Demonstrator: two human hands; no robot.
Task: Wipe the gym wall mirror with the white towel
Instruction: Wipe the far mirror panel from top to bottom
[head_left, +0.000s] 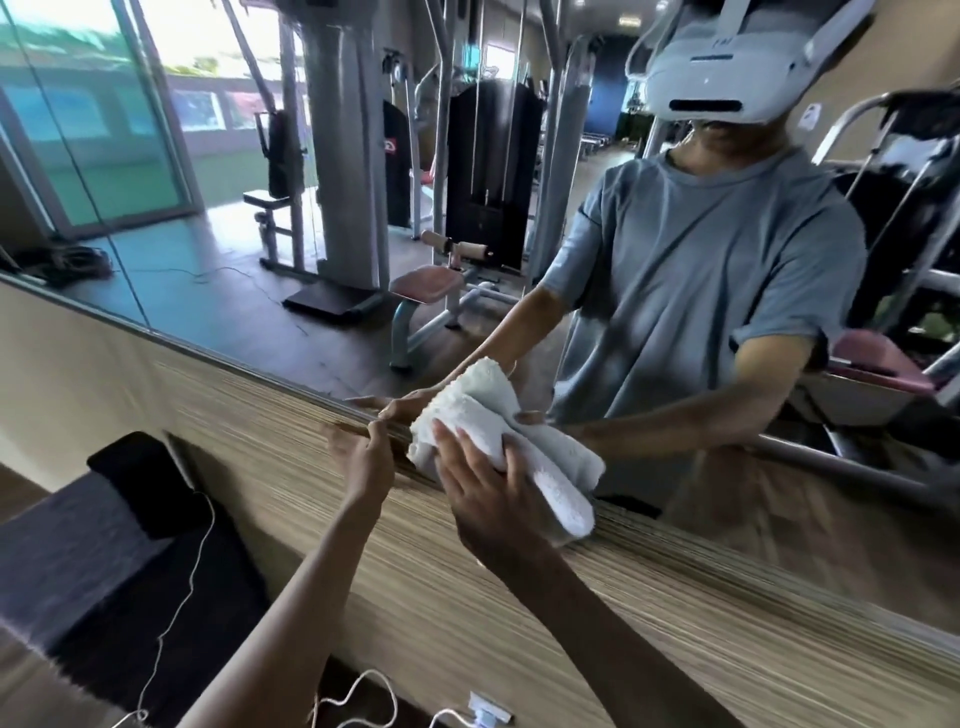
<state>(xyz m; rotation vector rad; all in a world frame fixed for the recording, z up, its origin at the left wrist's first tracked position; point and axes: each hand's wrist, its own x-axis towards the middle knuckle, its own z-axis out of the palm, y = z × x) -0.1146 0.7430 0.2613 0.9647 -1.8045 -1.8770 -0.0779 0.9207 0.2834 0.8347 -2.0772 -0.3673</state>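
1. head view had the right hand (483, 509) on the white towel (566, 488), low on the gym wall mirror (234, 218), right at its bottom frame (234, 359) and about mid-scene.
2. its fingers (447, 441) lay spread and fairly straight over the bunched cloth, pressing it to the glass rather than clenching. the thumb was hidden behind the towel, so a pinch from that side could not be ruled out.
3. the left hand (363, 457) sat just left of the towel, fingers bent with the tips at the frame. with the motion blur i could not tell whether they hooked the trim or only touched it.
4. on that showing, the wiping itself was the step in hand, working the lowest strip of glass. how much of the mirror was already done could not be judged, since no streaks or wet marks showed either way.
5. the next move, i'd say, called for flat pressure and a sweep along or up the glass. the loose tail of the towel would need keeping off the wood-grain panel (623, 623) below.
6. hard to read: towel and reflection merged at the frame, so exactly where cloth met glass was unclear.
7. the mirror's lower edge smeared out toward the right. near left, a white cable (200, 551) ran past a dark seat-like thing (78, 561), cut off at the bottom.
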